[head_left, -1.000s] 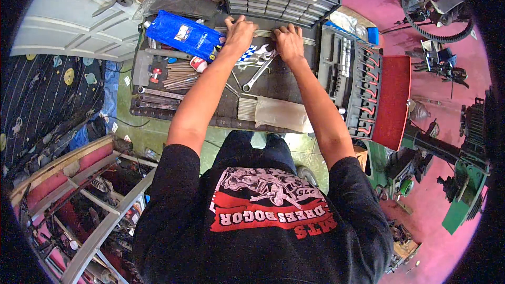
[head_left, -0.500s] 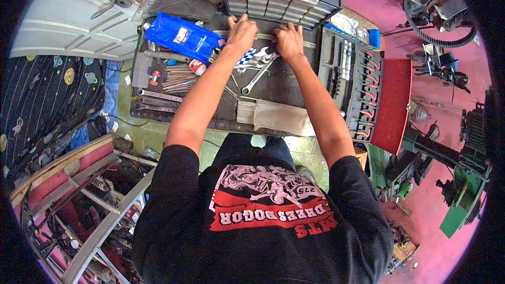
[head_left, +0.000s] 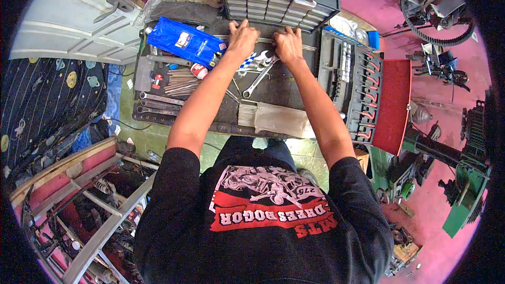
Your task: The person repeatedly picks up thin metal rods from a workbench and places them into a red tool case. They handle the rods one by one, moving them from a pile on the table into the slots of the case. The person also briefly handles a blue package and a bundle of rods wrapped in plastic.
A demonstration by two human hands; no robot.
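Both hands reach to the far side of the workbench (head_left: 221,81), close to the small-parts drawer cabinet (head_left: 279,0). My left hand (head_left: 243,41) is closed with bent fingers over thin pale rods (head_left: 266,38) that run sideways along the bench. A short way to the right, my right hand (head_left: 289,45) curls over the same rods; its fingertips are hidden. Between my forearms lie a combination wrench (head_left: 256,83) and several more wrench heads. Left of my left hand rests a blue plastic packet (head_left: 184,39).
Punches or chisels (head_left: 181,81) and more wrenches (head_left: 158,104) fill the bench's left. Pale sticks in a clear sleeve (head_left: 281,120) lie at the near edge. A red-lidded tool case (head_left: 392,105) stands right. A green machine (head_left: 465,194) is far right, a metal-framed rack (head_left: 100,236) lower left.
Both hands stay at nearly the same place over the rods, with only slight finger shifts. The whole view has moved a little.
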